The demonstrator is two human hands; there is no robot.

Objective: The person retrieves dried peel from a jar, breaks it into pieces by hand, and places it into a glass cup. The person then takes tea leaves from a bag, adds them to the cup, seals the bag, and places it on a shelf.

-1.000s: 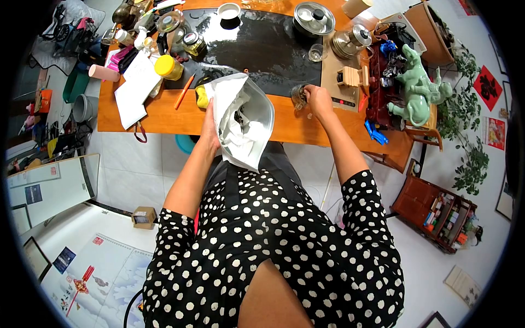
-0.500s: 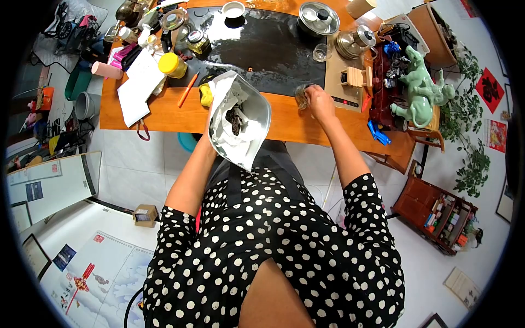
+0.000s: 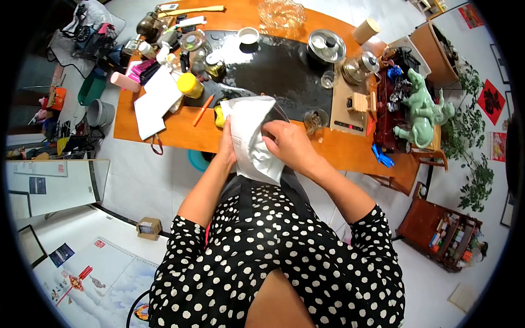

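Note:
My left hand (image 3: pixel 227 146) grips the side of a white paper-lined pouch (image 3: pixel 247 134), held upright in front of me at the table edge. At the pouch's mouth is my right hand (image 3: pixel 291 143), its fingers curled and the fingertips hidden in the opening. Whatever they pinch does not show, and the dark pieces inside are out of sight. A small clear glass cup (image 3: pixel 315 122) with brownish bits in it stands just beyond my right hand. Behind the pouch a yellow object (image 3: pixel 219 116) is partly visible.
On the table (image 3: pixel 175 136) lie an orange pen (image 3: pixel 203 110), white papers (image 3: pixel 156 104) and a yellow-lidded jar (image 3: pixel 190 86). The dark tray (image 3: pixel 290 65) carries a white bowl (image 3: pixel 248 36) and a lidded pot (image 3: pixel 326 46). A green figurine (image 3: pixel 424 112) stands at the right.
My right hand has left the glass cup and moved left to the pouch's mouth. The pouch has turned, so its inside no longer shows. The view has shifted slightly.

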